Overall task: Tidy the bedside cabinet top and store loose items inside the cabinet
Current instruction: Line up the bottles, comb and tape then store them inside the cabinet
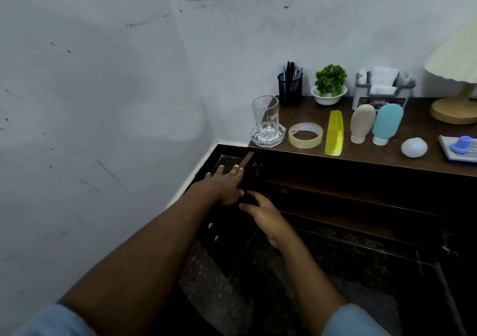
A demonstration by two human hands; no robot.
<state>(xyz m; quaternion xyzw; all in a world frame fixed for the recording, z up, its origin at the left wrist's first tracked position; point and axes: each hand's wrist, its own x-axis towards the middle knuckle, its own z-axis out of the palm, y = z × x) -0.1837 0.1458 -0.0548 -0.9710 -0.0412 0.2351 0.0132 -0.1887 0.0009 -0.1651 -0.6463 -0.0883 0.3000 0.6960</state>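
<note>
The dark wooden cabinet top (374, 155) carries a roll of clear tape (305, 135), a yellow comb (334, 133), a beige squeeze bottle (362, 123), a teal squeeze bottle (386, 123) and a white ball-shaped item (414, 147). Below the top, the cabinet stands open and dark shelves (348, 193) show inside. My left hand (225, 184) grips the edge of the opened cabinet door (248, 160) at the left. My right hand (262, 213) is just beside it at the door's edge, fingers curled; whether it grips anything is unclear.
A glass on a glass coaster (266, 121) stands at the top's left corner. Behind are a black pen cup (290, 88), a small green plant in a white bowl (329, 85), a grey tissue caddy (382, 88), a lamp (456, 77) and a blue stamp on a pad (460, 146). A wall is close on the left.
</note>
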